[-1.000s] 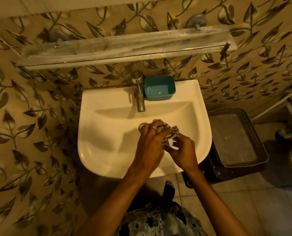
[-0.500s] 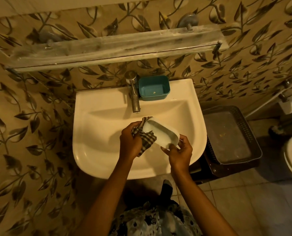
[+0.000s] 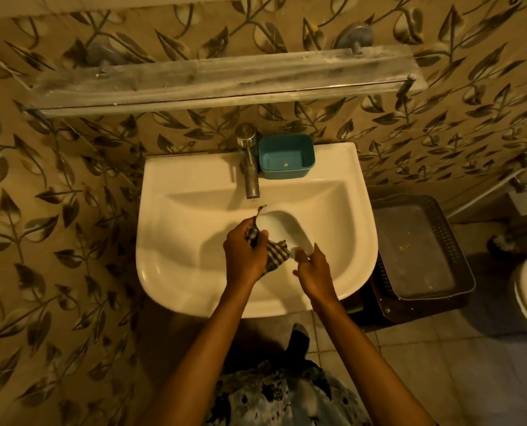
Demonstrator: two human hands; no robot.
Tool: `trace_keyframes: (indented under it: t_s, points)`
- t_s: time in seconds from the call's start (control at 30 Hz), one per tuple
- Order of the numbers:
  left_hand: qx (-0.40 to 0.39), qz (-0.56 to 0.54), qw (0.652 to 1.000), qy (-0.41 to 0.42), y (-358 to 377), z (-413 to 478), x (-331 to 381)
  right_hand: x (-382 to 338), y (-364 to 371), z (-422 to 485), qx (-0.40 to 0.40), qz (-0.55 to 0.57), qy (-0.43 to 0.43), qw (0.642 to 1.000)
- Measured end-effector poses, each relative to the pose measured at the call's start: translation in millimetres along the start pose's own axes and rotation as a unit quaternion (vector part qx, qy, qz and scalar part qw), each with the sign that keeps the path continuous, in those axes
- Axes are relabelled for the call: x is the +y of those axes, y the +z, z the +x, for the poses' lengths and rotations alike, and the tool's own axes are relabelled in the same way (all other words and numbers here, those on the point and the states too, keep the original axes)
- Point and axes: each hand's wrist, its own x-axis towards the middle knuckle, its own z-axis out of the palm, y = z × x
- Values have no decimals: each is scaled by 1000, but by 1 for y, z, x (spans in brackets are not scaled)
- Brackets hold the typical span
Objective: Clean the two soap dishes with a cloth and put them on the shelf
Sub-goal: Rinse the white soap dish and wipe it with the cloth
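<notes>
Leaf-patterned tiles back a white washbasin (image 3: 194, 210), and above it, at twelve o'clock, runs the smeared glass shelf (image 3: 219, 78) where both dishes must end.

You are on the first dish, at the wiping step. Your left hand (image 3: 243, 253) has its fingers curled round a bunched checked cloth (image 3: 276, 255), with the thumb pressed on the rim of the white soap dish (image 3: 282, 224) at its nine o'clock side. Your right hand (image 3: 313, 272) pinches the dish's near end, at its five o'clock, between thumb and fingertips. You hold the dish tilted over the bowl, just below the tap (image 3: 250, 167).

It is oval and glossy, and its hollow faces you and looks clean. The underside is hidden.

Next, I judge, you should run the cloth round the outside, then lift the dish to the shelf.

The teal soap dish (image 3: 285, 156) sits on the basin ledge at one o'clock, just beside the tap. It has a pale speck inside and, by the look of it, is not yet wiped.
</notes>
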Motion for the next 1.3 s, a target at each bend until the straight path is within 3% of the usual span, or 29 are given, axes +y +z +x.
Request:
trace_keyframes:
  t_s: [0.1, 0.23, 0.3, 0.4, 0.53, 0.63, 0.87, 0.93, 1.0, 1.17, 1.3]
  points:
    - [40, 76, 994, 72, -1, 4, -3, -15, -5, -5, -46, 79, 134, 987]
    - [73, 144, 970, 181, -6, 10, -8, -37, -6, -37, -48, 169, 147, 973]
    - [76, 152, 961, 217, -9, 11, -9, -49, -1, -50, -87, 300, 144, 939]
    - [59, 181, 945, 267, -8, 7, -13, -67, 8, -45, -42, 477, 175, 860]
    - [34, 194, 936, 293, -3, -5, -20, -84, 12, -30, -11, 571, 221, 791]
    - [8, 180, 942, 285, -4, -5, -23, -79, 15, -29, -10, 585, 232, 777]
    - [-18, 116, 975, 191, -22, 12, -34, -60, 10, -32, -39, 613, 198, 763]
    - [-29, 70, 989, 123, -27, 21, -33, -53, 10, -32, -67, 621, 180, 760]
    - [-89, -26, 995, 38, -36, 29, -31, -47, 7, -28, -91, 618, 165, 763]
    - [-255, -142, 949, -119, -59, 41, -34, -36, -11, -11, -107, 559, 185, 802]
    - [-273, -124, 935, -188, -48, 38, -31, -32, -10, -7, -107, 497, 196, 839]
